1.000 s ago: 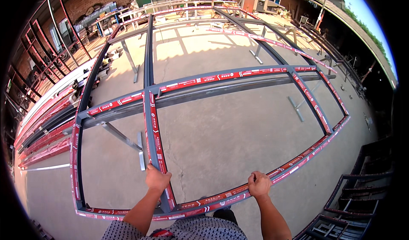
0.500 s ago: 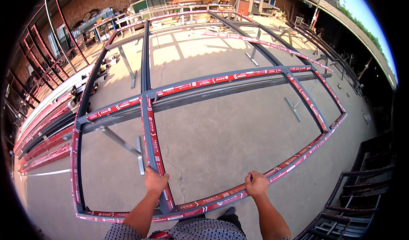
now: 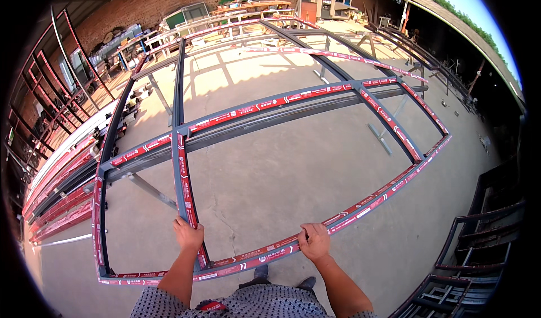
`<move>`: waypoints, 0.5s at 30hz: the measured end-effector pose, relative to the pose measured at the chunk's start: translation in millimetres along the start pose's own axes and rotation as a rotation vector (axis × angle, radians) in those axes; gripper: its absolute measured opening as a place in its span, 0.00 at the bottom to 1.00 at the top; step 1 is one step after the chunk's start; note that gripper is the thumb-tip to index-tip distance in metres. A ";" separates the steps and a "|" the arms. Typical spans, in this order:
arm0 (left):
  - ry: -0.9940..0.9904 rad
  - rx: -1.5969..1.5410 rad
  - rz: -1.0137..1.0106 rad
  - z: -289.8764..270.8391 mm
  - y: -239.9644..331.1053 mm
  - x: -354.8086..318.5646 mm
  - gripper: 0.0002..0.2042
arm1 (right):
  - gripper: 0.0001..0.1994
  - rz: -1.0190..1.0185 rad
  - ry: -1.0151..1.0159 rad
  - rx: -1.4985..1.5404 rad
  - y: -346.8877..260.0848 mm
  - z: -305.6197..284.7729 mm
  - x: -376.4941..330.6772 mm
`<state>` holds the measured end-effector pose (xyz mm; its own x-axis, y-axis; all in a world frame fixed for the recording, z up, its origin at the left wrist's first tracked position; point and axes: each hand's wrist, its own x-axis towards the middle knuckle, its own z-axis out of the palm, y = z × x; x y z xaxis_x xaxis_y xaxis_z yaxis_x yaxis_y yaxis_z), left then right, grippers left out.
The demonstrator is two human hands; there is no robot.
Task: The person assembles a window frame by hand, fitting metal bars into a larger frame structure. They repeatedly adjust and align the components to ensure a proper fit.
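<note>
A large metal window frame [image 3: 255, 107] of grey bars, covered in red-and-white protective film, lies level on supports above the concrete floor. My left hand [image 3: 189, 234] wraps round the crossbar [image 3: 185, 177] that runs away from me, close to where it meets the near rail. With fingers curled over its inner edge, my right hand [image 3: 315, 242] grips the near rail [image 3: 366, 211] right of my feet. Dark beams [image 3: 282, 118] pass beneath the middle bar. A loose film-covered strip [image 3: 338, 54] lies across the far part. The undersides of both hands' grips are hidden.
Long bars in red and white wrap [image 3: 62, 177] are stacked on the left. Tall upright frames [image 3: 73, 53] stand behind them. Dark frames [image 3: 479, 239] are piled at lower right. Workbenches [image 3: 236, 14] line the brick wall. Stand legs [image 3: 152, 189] reach the floor beneath the frame.
The whole view has shifted, with both hands and the frame now further left in it. The crossbar now covers a stand's foot that showed beside it. Both my shoes have come into view.
</note>
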<state>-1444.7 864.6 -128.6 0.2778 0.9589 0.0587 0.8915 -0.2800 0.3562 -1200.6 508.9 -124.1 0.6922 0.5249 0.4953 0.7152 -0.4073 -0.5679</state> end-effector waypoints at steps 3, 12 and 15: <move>0.135 0.002 0.107 12.0 5.1 -40.9 0.45 | 0.10 -0.013 0.081 0.130 -2.9 -36.1 -29.0; -0.139 -0.113 0.445 48.5 130.0 -188.7 0.24 | 0.10 0.454 -0.105 -0.012 128.2 -149.1 -217.7; -0.173 -0.108 0.542 59.5 194.2 -212.3 0.21 | 0.08 0.666 -0.142 -0.010 185.3 -179.8 -260.8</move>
<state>-1309.2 603.9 -127.4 0.7471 0.6557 0.1093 0.5665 -0.7141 0.4113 -1231.2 162.1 -240.4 0.9663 0.2525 -0.0501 0.1417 -0.6842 -0.7154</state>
